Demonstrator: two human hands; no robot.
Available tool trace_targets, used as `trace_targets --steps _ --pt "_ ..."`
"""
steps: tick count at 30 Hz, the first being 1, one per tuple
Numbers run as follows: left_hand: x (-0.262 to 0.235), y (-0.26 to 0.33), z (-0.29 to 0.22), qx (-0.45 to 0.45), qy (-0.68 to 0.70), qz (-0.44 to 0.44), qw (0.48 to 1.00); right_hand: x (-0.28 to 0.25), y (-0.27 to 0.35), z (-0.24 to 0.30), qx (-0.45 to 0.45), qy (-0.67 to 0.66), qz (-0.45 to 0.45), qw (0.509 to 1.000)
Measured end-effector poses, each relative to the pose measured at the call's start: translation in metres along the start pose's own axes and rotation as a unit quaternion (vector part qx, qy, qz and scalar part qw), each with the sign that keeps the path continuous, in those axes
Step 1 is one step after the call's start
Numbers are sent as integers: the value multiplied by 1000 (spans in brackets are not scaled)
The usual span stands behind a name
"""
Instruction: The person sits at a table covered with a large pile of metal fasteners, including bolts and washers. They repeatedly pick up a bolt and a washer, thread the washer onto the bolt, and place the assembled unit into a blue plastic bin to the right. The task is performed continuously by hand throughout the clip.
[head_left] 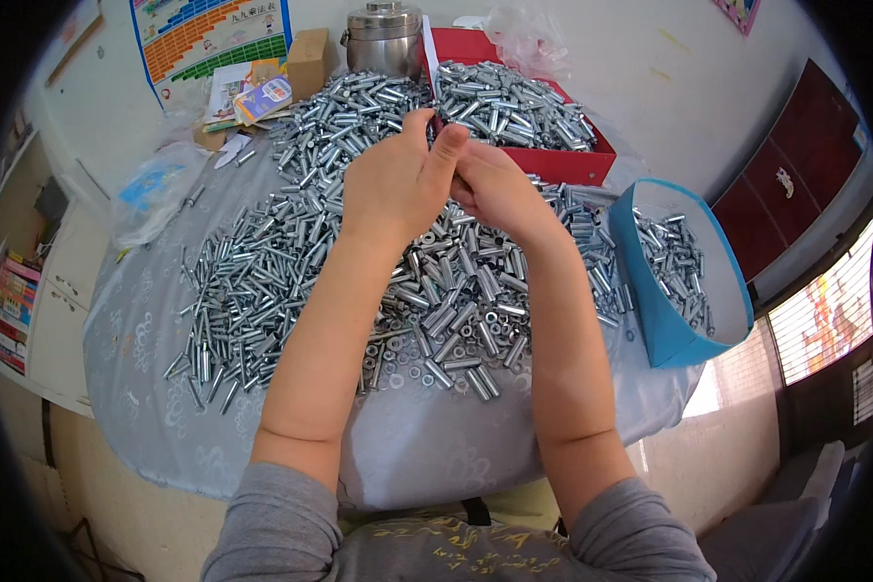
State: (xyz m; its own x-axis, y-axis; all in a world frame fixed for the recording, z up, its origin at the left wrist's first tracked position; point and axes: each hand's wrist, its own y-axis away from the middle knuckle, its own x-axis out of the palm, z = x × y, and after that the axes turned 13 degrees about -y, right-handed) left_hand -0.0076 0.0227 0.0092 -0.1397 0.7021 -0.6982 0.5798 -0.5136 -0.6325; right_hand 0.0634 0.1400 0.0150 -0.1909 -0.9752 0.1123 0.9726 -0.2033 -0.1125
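Observation:
My left hand [390, 184] and my right hand [504, 194] meet above a large heap of shiny metal parts. Fingers on both hands are curled in, with the thumbs near each other. Whatever they hold, if anything, is hidden behind the hands. Beneath them spread metal sleeves [446, 315], and thin bolts [247, 301] lie mostly to the left. Loose washers [398, 373] are scattered at the heap's near edge. Just beyond my hands stands an open red box [577, 167] filled with similar metal parts.
A blue fabric bin [674, 339] with bolts inside stands at the table's right. Behind the heap are a steel pot [383, 44], a cardboard box [308, 63] and a clear plastic bag [529, 39]. Another plastic bag [150, 199] lies left on the grey tablecloth [145, 388].

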Motion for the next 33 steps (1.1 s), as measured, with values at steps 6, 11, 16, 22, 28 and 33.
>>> trace_targets --steps 6,11,16,22,28,33 --pt "-3 2 -2 -20 -25 29 999 -1 -3 -4 31 -61 -17 998" --pt "-7 2 -7 -27 -12 59 998 0 -7 -7 -25 -48 -39 998" --pt "0 1 -2 -19 -44 30 998 -8 -11 -10 3 -15 -26 1000" --pt "-2 2 -6 -19 -26 51 998 -1 -9 -11 13 -34 -36 999" --pt "-3 3 -9 -30 -33 68 997 -1 -9 -13 18 -58 -50 997" --pt "3 2 -6 -27 -44 70 996 2 -11 -20 17 -126 -79 989"
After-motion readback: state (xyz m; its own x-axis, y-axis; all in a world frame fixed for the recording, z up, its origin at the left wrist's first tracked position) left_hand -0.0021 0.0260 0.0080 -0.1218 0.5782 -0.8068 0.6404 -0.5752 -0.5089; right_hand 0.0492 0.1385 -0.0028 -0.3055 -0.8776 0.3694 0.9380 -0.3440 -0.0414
